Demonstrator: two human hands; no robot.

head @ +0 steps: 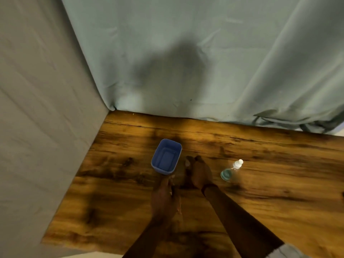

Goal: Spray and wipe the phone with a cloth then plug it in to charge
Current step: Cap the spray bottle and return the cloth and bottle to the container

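Observation:
My right hand [200,174] lies palm down on the wooden table [279,174], fingers stretched out, with nothing in it. My left hand [164,194] rests just beside it, turned on its edge, its fingertips close to the near corner of a blue plastic bin [158,157]; I see nothing held in it. A small clear spray bottle [231,169] with blue-green liquid and a white cap stands a short way right of my right hand. No phone, cloth or charger shows in the head view. The picture is blurred.
The blue bin looks empty inside. A grey sheet [37,108] hangs along the table's left edge and a pale green one [186,53] along the back edge. Bare wood stretches right of the bottle and left of the bin.

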